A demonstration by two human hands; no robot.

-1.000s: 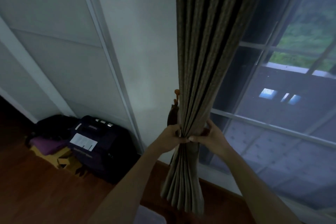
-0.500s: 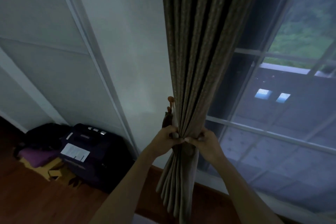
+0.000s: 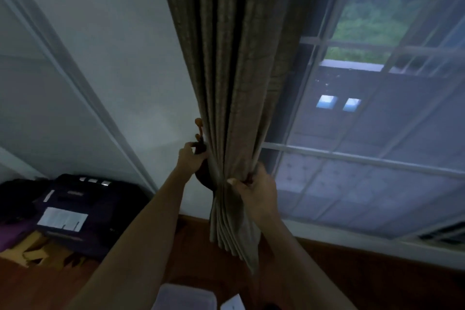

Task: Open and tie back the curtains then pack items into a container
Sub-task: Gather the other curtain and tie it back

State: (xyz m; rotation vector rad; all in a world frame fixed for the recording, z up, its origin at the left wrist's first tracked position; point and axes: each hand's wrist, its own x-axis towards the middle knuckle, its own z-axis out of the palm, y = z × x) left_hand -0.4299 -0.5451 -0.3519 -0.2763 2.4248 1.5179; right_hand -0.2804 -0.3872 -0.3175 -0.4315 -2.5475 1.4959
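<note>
Nearest, at the bottom edge, a pale translucent container (image 3: 186, 296) sits on the wooden floor (image 3: 352, 272), with a white paper (image 3: 232, 304) just to its right. I judge it waits there for the packing, which is not yet begun. Both forearms reach up and away from it, nearly straight, converging on the curtain (image 3: 234, 83). The right hand (image 3: 255, 191) is the nearer one. Its fingers and thumb curl round the gathered folds at the waist of the cloth, squeezing the pleats into one tight bunch so that a band can pass round them. Below the grip the hem fans out loose. A little farther and to the left, the left hand (image 3: 191, 158) is closed on the dark tieback (image 3: 202, 176), wrist bent upward. It holds the band's end just below the brown hook (image 3: 198, 128) on the wall (image 3: 125, 58). The band loops down from this hand toward the bunched cloth, and its run behind the folds is hidden. The step in hand looks like the tying back, with the loop yet to go onto the hook. Far left on the floor lies a dark bag (image 3: 83, 209). Beyond the curtain, to the right, the window (image 3: 377, 158) stands uncovered
</note>
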